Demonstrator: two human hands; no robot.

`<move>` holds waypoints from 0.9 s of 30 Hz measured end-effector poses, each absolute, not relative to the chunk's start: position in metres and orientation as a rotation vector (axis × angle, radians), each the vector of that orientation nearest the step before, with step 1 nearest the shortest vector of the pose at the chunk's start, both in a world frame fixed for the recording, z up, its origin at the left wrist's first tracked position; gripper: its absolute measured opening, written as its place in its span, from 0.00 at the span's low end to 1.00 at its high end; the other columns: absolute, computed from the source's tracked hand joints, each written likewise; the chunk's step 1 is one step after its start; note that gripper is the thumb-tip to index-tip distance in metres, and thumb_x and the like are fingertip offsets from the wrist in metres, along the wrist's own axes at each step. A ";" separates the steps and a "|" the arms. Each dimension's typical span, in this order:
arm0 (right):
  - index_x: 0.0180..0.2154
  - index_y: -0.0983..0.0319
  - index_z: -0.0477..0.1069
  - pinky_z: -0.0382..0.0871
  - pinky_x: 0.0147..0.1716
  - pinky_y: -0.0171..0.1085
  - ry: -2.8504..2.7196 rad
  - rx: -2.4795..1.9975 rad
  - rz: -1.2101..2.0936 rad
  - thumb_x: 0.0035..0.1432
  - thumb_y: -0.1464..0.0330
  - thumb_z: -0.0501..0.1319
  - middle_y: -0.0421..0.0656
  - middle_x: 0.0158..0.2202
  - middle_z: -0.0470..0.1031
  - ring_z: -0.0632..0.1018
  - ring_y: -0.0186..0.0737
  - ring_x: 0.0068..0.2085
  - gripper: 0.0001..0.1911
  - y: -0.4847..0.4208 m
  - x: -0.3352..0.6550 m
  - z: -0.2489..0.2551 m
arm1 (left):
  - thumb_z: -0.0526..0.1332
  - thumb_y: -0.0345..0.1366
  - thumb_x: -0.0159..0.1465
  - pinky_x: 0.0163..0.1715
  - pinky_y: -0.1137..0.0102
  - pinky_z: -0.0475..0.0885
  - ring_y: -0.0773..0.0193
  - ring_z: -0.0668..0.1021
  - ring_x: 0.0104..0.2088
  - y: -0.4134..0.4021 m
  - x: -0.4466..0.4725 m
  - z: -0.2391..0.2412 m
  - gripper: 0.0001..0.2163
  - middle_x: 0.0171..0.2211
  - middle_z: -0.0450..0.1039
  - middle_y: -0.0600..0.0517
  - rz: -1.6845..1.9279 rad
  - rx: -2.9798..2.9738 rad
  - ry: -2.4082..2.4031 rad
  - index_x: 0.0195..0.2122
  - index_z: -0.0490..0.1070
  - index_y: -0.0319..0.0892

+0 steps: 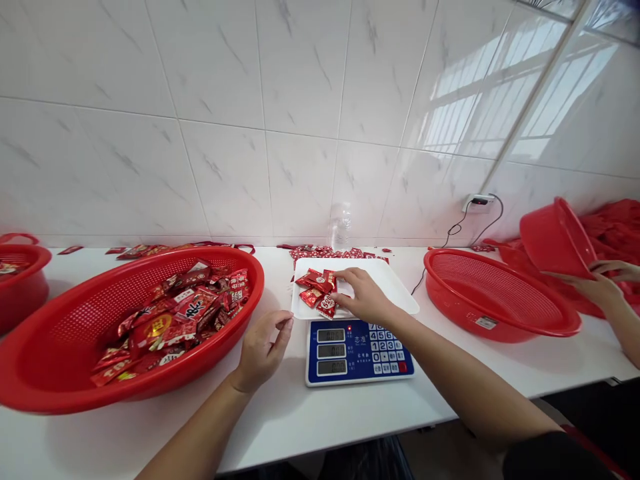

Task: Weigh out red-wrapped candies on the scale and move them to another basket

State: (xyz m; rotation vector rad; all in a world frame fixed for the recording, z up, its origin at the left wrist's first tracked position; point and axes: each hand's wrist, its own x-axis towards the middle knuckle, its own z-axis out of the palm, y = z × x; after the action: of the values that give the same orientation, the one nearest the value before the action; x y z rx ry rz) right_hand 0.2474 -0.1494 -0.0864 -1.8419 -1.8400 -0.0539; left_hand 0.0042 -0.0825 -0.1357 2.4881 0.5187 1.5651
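Observation:
My right hand reaches over the white tray of a scale. Its thumb and forefinger are apart, with their tips at the right side of several small red candy packets; no packet is visibly lifted. One packet has a heart mark reading "520". Below the tray is the scale's blue panel, with number keys and three displays. My left hand is near the tray's front left corner, half curled, nothing visible in it. Left of it, a big red oval basket holds many red and brown packets.
To the right stands another red basket. A co-worker's hands hold a tilted red basin by red bags. A clear plastic bottle and scattered packets lie along the wall. A cord runs to a socket.

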 end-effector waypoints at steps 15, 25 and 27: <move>0.66 0.49 0.50 0.35 0.58 0.72 -2.264 -1.933 0.293 0.52 0.34 0.45 0.46 0.70 0.44 0.41 0.68 0.68 0.46 -0.080 0.236 -0.070 | 0.57 0.36 0.64 0.32 0.72 0.74 0.65 0.78 0.29 -0.079 -0.001 -0.130 0.06 0.30 0.76 0.52 1.434 2.322 0.652 0.37 0.71 0.43; 0.66 0.44 0.47 0.44 0.59 0.68 -2.429 -1.814 0.368 0.46 0.36 0.57 0.41 0.70 0.46 0.49 0.67 0.67 0.49 -0.088 0.245 -0.068 | 0.56 0.38 0.65 0.30 0.72 0.74 0.65 0.77 0.28 -0.081 -0.001 -0.129 0.06 0.29 0.76 0.53 1.362 2.277 0.680 0.37 0.71 0.43; 0.66 0.44 0.46 0.41 0.59 0.68 -2.436 -1.791 0.289 0.48 0.37 0.57 0.43 0.70 0.45 0.48 0.65 0.67 0.49 -0.091 0.245 -0.074 | 0.56 0.38 0.65 0.29 0.73 0.73 0.65 0.77 0.28 -0.081 -0.001 -0.130 0.06 0.29 0.75 0.53 1.345 2.289 0.680 0.37 0.71 0.43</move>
State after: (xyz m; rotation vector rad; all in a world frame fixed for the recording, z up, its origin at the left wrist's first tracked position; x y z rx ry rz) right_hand 0.2448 -0.0909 -0.0736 -1.7911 -2.4362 0.2893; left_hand -0.0012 -0.0809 -0.1297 2.2891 0.6802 1.3445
